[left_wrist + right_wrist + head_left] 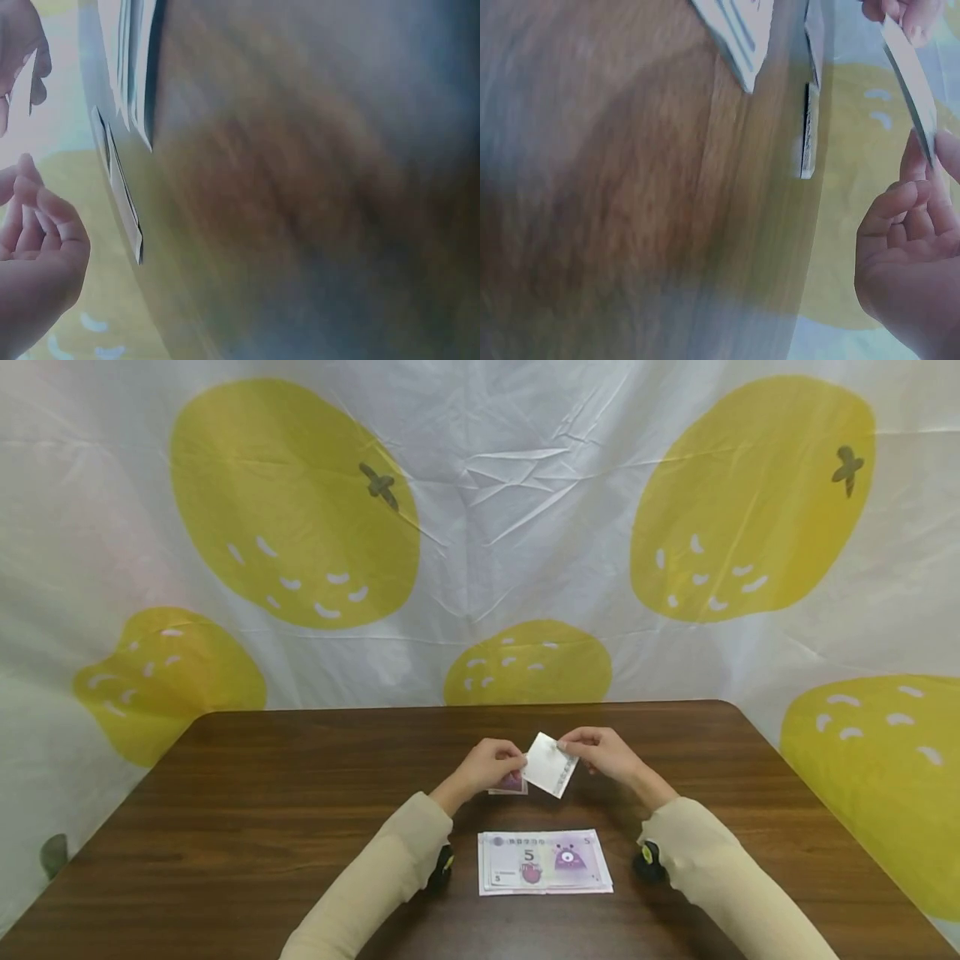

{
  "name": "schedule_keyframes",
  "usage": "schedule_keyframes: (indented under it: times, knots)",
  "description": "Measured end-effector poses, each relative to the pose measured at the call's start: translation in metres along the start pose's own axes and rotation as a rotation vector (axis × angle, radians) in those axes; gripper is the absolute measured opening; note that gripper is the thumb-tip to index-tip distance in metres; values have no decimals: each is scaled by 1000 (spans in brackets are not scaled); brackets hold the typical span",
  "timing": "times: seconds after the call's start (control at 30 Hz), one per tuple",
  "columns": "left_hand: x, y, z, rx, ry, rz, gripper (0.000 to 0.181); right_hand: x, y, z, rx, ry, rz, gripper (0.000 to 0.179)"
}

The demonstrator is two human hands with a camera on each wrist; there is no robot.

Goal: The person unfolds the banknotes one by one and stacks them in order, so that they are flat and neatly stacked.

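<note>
A folded play banknote [550,765], pale side showing, is held up between two hands above the table. My left hand [486,765] pinches its left edge between thumb and fingers. At its upper right corner, my right hand [602,755] grips it with thumb and forefinger. The right wrist view shows the note [913,79] nearly edge-on, spanning from hand to hand. A purple folded note [510,784] lies on the table below my left hand, partly hidden by it. Closer to me is a flat stack of purple play banknotes [546,862], the top one marked 5.
The dark wood table [315,827] ends at a white cloth backdrop [525,527] printed with yellow fruit. Black wrist cameras [651,863] hang under both beige sleeves [720,852], on either side of the stack.
</note>
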State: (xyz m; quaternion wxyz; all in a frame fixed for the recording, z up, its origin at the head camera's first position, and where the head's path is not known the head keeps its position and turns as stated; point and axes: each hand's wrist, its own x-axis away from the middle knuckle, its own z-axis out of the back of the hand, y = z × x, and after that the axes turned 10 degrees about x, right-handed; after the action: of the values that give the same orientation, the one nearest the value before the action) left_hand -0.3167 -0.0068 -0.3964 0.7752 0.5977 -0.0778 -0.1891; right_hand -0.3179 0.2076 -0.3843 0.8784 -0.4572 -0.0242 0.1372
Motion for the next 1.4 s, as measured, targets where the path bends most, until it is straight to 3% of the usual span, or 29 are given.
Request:
schedule_keyframes:
  times: [0.23, 0.53, 0.7, 1.0, 1.23, 1.4]
  knots:
    - [3, -1, -3, 201, 90, -4, 13, 2, -1, -4, -135, 36, -70, 27]
    - [5, -1, -8, 306, 154, 8, 15, 9, 0, -9, -151, 49, -67, 26]
    - [5, -2, -9, 277, 144, 8, 16, 12, 0, -9, -134, 45, -38, 27]
    - [7, -1, -7, 204, 118, -5, 16, 14, 5, -5, -78, -38, 58, 28]
    - [11, -1, -3, 184, 53, 22, 16, 16, 1, -1, -47, -91, 86, 29]
    - [12, -1, -2, 173, 114, -24, 14, 17, -2, 0, -83, -70, 33, 30]
